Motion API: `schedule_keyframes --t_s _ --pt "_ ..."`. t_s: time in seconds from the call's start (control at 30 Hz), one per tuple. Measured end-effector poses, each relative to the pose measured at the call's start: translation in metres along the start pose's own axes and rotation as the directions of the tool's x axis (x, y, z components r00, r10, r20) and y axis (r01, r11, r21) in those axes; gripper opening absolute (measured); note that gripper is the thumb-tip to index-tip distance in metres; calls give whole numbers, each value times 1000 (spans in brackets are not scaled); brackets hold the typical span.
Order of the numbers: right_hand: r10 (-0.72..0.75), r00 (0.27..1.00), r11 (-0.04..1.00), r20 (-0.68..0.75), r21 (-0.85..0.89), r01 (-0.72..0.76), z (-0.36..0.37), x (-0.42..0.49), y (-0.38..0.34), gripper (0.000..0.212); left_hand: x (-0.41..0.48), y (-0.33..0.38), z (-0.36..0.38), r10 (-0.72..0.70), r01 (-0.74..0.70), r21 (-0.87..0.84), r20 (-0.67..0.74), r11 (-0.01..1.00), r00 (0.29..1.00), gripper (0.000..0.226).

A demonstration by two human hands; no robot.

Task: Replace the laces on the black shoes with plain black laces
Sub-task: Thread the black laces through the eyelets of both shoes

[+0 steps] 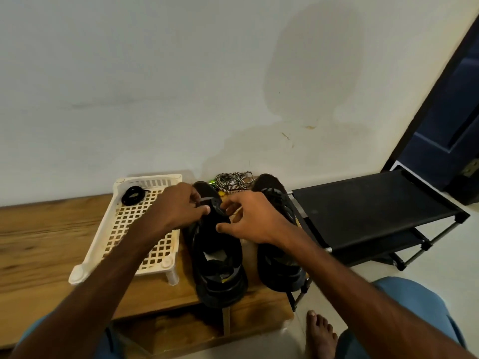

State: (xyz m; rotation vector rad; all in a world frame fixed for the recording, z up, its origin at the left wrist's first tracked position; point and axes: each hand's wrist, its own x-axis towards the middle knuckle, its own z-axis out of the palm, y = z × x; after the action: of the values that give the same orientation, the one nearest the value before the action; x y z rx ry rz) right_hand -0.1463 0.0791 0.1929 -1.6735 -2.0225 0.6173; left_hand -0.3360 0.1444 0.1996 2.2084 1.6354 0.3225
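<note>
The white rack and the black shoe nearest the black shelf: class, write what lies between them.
In the head view, the second black shoe lies between them on the wooden bench, under the left hand and right hand.

A single wide-angle view, worn on the person's head, looks forward and steeply down at the wooden counter [39, 242] from close above its near edge. The black shoes [217, 281] on the counter's right end sit mid-frame. The wall [155, 86] behind the counter fills the upper half. A black rack [363, 211] and floor [453, 255] show right of the counter.
</note>
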Motion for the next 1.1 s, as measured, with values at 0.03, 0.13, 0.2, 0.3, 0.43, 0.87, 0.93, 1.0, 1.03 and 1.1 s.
schedule_keyframes --t_s 0.03,0.13,0.2,0.3,0.43,0.87,0.93,1.0,1.03,1.1 --pt "13 1000 1000 12 -17 -13 5 2 0 53 -3 -1 1 -6 7 -21 35 1000 999 39" --pt "43 998 995 -44 -92 -47 14 7 -2 38 -8 -1 8 -1 4 -56 46 998 999 42" --pt "77 995 990 -71 -109 -85 16 10 -3 26 -8 0 11 3 -2 -60 13 998 1000 40" --pt "118 990 983 -81 -134 -128 15 11 -4 20 -7 0 14 16 -17 -79 -16 997 1000 33" --pt "163 983 967 -82 -185 -175 7 12 3 20 -6 9 23 61 -66 -120 -48 991 997 26" --pt "123 989 989 78 -90 -116 -16 21 9 30 -11 21 30 51 -55 -38 -91 998 994 26" --pt "112 990 991 82 -83 -105 -15 24 9 28 -11 19 31 49 -53 -39 -101 998 994 26" --pt "118 991 991 58 -71 -114 -12 27 11 26 -10 18 31 53 -58 -40 -125 998 991 25" --pt "123 992 991 39 -63 -120 -11 29 12 25 -9 18 31 54 -60 -39 -138 997 989 24" --pt "125 992 991 -1 -53 -125 -8 34 14 24 -6 16 31 52 -58 -29 -152 998 987 24"
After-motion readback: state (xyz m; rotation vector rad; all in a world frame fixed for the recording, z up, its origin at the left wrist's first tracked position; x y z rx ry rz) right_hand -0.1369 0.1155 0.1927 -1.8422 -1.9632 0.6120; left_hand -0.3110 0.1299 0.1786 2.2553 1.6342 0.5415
